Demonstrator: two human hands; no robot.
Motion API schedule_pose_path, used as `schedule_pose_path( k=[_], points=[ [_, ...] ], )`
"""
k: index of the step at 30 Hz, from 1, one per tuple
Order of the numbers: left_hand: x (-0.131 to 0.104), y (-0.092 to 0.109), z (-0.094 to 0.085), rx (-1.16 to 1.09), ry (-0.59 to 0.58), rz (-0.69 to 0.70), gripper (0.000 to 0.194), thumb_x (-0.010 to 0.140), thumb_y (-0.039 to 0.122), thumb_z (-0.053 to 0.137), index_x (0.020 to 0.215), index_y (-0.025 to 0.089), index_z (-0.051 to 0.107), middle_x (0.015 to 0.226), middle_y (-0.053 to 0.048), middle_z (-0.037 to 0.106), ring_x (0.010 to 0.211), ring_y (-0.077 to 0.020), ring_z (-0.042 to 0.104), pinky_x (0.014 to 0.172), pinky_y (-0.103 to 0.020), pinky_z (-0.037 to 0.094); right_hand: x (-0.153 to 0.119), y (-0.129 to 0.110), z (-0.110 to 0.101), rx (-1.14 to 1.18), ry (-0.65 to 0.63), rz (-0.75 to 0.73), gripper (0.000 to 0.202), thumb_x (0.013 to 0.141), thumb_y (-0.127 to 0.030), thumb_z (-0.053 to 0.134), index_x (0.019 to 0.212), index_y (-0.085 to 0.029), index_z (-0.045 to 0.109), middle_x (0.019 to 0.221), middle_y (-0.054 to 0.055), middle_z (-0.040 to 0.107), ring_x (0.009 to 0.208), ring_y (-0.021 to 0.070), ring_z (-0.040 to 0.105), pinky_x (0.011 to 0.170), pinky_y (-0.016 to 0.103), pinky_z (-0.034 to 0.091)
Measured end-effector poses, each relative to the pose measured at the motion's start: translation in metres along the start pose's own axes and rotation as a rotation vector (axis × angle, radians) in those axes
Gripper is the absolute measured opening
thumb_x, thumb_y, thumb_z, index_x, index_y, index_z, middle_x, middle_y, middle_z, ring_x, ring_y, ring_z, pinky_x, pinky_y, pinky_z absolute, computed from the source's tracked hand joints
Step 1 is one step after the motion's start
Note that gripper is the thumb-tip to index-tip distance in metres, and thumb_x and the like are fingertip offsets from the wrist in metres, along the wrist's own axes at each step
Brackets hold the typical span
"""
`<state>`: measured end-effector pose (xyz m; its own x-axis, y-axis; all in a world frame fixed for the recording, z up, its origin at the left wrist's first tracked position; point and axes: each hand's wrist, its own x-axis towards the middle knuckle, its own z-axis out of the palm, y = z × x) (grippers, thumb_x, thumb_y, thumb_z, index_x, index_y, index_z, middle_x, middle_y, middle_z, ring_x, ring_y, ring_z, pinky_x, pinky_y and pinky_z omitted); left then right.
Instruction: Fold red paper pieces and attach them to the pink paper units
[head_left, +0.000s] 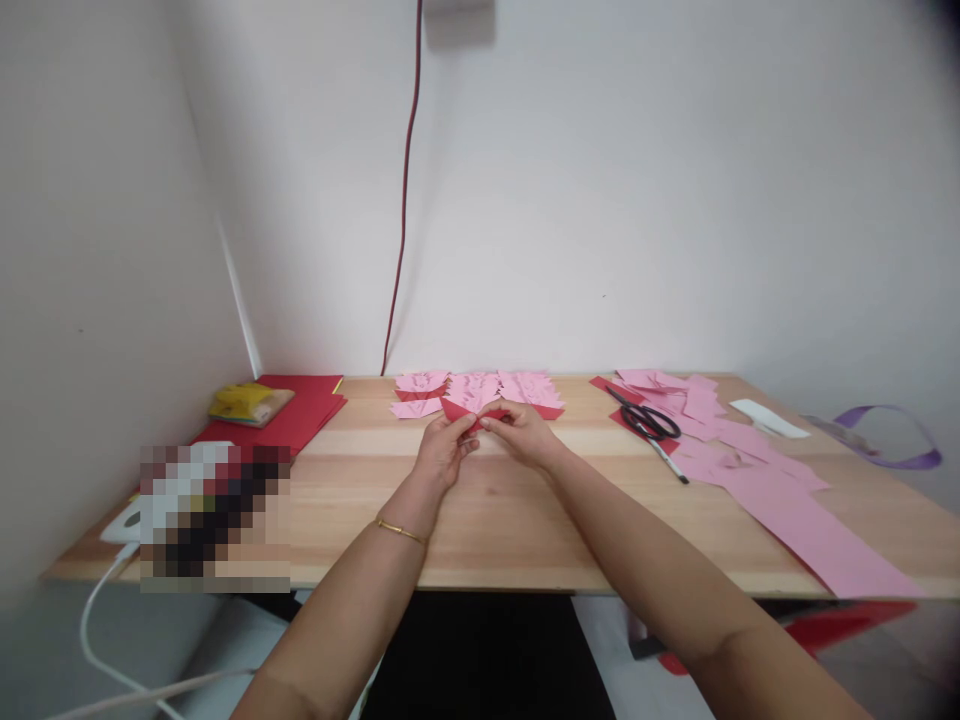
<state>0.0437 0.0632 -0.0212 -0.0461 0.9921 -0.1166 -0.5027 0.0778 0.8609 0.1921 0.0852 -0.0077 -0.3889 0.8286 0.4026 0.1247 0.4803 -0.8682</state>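
Over the middle of the table, my left hand and my right hand meet fingertip to fingertip. Between them is a small piece of red paper, pinched from both sides; its pointed end sticks up past the left fingers. How it is folded is hidden by the fingers. Just beyond the hands, rows of cut pink paper pieces lie near the wall, with a few red ones among them.
Black scissors and a pen lie on the right beside pink paper scraps. A purple ribbon roll stands at the right edge. Red sheets and a yellow packet are at left, near a white cable.
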Motion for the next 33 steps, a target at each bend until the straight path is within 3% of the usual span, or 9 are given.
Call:
schedule_pose_path(
  k=[7, 12, 16, 21, 27, 33],
  points=[
    [0.0, -0.003, 0.004, 0.016, 0.021, 0.093, 0.03, 0.053, 0.021, 0.076, 0.076, 0.013, 0.06, 0.072, -0.001, 0.063, 0.062, -0.0094, 0.055, 0.054, -0.021, 0.042, 0.001, 0.006, 0.001, -0.003, -0.008, -0.005, 0.016, 0.077, -0.033, 0.061, 0.083, -0.019, 0.066, 0.085, 0.003, 0.067, 0.083, 0.0173, 0.059, 0.077, 0.03, 0.045],
    [0.003, -0.005, 0.003, 0.062, 0.004, 0.186, 0.025, 0.054, 0.021, 0.073, 0.073, 0.014, 0.058, 0.068, 0.0, 0.062, 0.062, -0.0102, 0.056, 0.06, -0.023, 0.043, 0.0, 0.009, 0.002, 0.062, 0.018, 0.108, 0.026, 0.073, -0.037, 0.065, 0.092, -0.019, 0.062, 0.078, 0.001, 0.063, 0.071, 0.0139, 0.056, 0.068, 0.028, 0.044],
    [0.005, -0.007, -0.001, 0.118, -0.031, 0.231, 0.022, 0.056, 0.02, 0.072, 0.073, 0.014, 0.059, 0.068, 0.0, 0.063, 0.064, -0.0116, 0.057, 0.063, -0.024, 0.043, 0.0, 0.016, 0.002, 0.164, -0.001, 0.151, 0.025, 0.071, -0.04, 0.066, 0.08, -0.017, 0.062, 0.069, 0.0, 0.059, 0.067, 0.0119, 0.053, 0.065, 0.026, 0.043],
    [0.006, -0.007, -0.004, 0.126, -0.062, 0.209, 0.022, 0.056, 0.02, 0.072, 0.073, 0.013, 0.061, 0.072, -0.003, 0.066, 0.068, -0.0136, 0.059, 0.065, -0.026, 0.045, 0.0, 0.02, 0.003, 0.184, 0.005, 0.19, 0.03, 0.069, -0.044, 0.068, 0.076, -0.016, 0.061, 0.064, -0.001, 0.057, 0.063, 0.0114, 0.052, 0.062, 0.025, 0.042],
    [0.004, -0.001, -0.004, 0.048, -0.094, 0.052, 0.027, 0.054, 0.02, 0.075, 0.077, 0.013, 0.063, 0.077, -0.005, 0.066, 0.069, -0.0135, 0.06, 0.064, -0.026, 0.047, -0.001, 0.017, 0.003, 0.182, 0.001, 0.163, 0.029, 0.07, -0.043, 0.068, 0.082, -0.017, 0.06, 0.064, -0.002, 0.056, 0.062, 0.0109, 0.051, 0.061, 0.025, 0.041],
    [0.001, 0.0, -0.002, 0.065, -0.117, 0.108, 0.026, 0.054, 0.02, 0.077, 0.074, 0.013, 0.062, 0.073, -0.003, 0.066, 0.066, -0.0126, 0.059, 0.065, -0.026, 0.048, -0.001, 0.018, 0.001, 0.131, -0.01, 0.189, 0.029, 0.071, -0.044, 0.066, 0.08, -0.017, 0.061, 0.064, -0.001, 0.057, 0.062, 0.0114, 0.051, 0.06, 0.025, 0.041]
  ],
)
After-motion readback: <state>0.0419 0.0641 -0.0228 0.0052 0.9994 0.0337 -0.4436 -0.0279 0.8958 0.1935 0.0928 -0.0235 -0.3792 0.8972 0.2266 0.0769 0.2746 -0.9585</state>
